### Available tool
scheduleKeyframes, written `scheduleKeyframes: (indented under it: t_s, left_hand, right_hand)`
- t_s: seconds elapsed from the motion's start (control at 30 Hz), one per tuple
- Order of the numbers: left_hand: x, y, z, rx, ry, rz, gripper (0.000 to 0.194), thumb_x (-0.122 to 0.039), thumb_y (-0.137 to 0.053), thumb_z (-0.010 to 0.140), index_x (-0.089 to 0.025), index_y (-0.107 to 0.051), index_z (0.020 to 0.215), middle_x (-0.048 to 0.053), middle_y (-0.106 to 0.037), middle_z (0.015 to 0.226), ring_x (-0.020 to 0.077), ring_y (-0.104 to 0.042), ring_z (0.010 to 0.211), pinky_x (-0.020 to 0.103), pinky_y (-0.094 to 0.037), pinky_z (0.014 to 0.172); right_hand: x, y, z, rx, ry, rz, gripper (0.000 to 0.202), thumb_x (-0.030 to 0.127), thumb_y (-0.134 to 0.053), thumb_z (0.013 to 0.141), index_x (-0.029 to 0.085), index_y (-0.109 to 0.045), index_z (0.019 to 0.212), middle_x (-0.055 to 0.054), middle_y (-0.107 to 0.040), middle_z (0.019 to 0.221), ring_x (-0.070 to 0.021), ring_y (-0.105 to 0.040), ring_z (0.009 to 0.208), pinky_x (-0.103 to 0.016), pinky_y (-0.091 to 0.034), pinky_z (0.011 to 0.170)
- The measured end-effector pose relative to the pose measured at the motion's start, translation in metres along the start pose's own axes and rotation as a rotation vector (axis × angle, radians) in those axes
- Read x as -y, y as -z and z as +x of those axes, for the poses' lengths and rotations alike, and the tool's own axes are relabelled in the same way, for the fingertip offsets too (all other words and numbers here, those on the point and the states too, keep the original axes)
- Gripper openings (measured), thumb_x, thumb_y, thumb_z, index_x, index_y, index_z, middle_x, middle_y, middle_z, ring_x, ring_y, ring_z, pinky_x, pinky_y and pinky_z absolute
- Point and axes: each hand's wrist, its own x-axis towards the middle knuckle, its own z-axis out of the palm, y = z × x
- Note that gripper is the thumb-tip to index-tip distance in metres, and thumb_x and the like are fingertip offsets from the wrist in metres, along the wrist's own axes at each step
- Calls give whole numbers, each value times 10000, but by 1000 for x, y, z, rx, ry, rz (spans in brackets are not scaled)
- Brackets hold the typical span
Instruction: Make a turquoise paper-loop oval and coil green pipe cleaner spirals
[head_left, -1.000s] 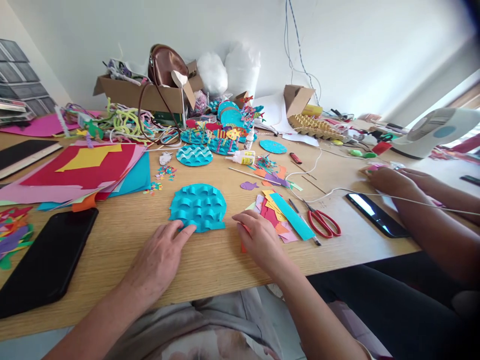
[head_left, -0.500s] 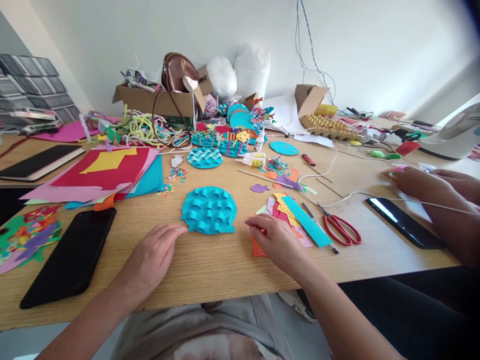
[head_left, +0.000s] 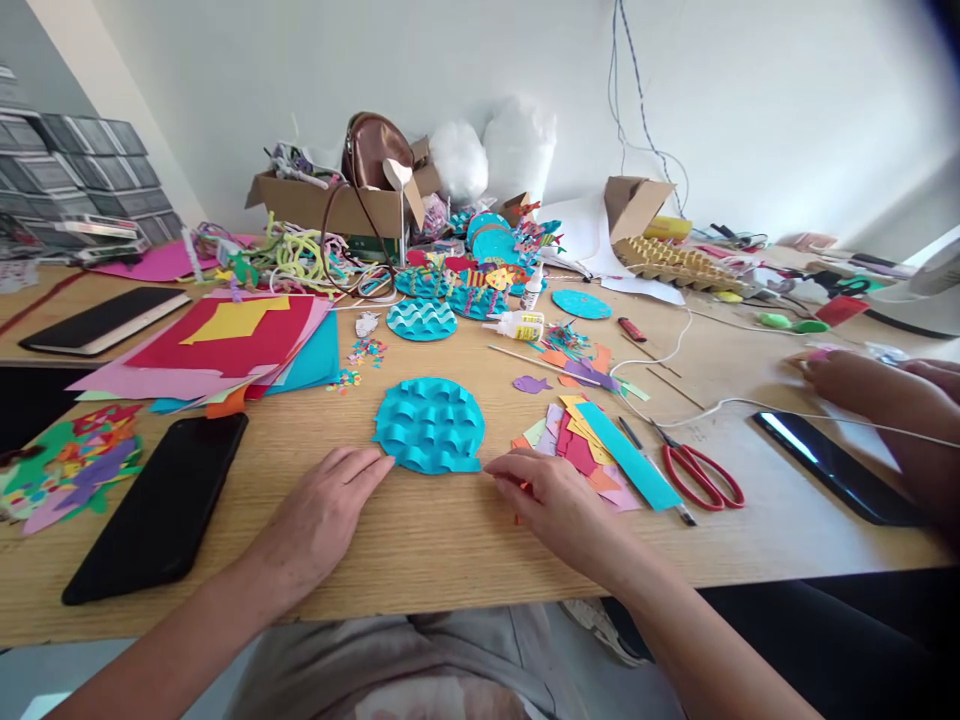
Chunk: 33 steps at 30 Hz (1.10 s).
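The scissors (head_left: 703,476) had red handles, the bag (head_left: 377,150) was glossy brown, the near disc (head_left: 430,425) was plain turquoise with rows of waves, and the tabletop (head_left: 420,560) showed a light brown grain.

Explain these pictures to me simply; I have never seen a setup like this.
There is no machine here: a person works with two bare hands. The pictures come from one camera worn on the head, looking forward and down.

On the wooden table, a blue paper disc with raised curls lies between the left hand and the right hand. The fingertips are close to its lower edge; I cannot tell whether either hand grips it.

To the right lie a blue strip and red-handled scissors; to the left, a black phone and stacked coloured sheets. The forearm at far right belongs to someone else.
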Motion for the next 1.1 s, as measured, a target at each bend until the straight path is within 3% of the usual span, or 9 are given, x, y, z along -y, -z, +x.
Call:
scheduleKeyframes:
  t_s: [0.53,0.8,0.93,1.1]
  left_hand:
    - [-1,-1,9,168,9,139,358,-43,-360,856,-141,-579,1121,84,-624,1042,212,-546,932,364,-497,807]
    - [0,-5,6,137,4,116,383,-19,-355,834,-118,-594,1116,115,-625,1059,234,-547,943,397,-502,794]
    - [3,-6,5,91,27,42,454,17,-327,796,-149,-610,1110,95,-639,1046,214,-562,933,377,-502,815]
    - [7,-4,5,53,50,-21,495,1,-306,765,-142,-597,1140,96,-647,1052,209,-579,951,358,-494,849]
  right_hand:
    - [-6,-1,3,32,-23,-38,288,181,-399,856,216,-662,967,-52,-693,928,-198,-628,848,-285,-438,700]
    - [-9,0,2,28,-34,4,284,185,-411,845,208,-668,964,-60,-693,946,-211,-625,872,-317,-446,737]
    - [-14,2,8,-8,-130,202,250,193,-474,808,193,-661,973,-61,-693,962,-204,-621,892,-321,-466,761]
    - [-21,7,19,-44,-362,763,224,158,-534,757,143,-613,967,-97,-655,1049,-168,-639,860,-277,-508,700]
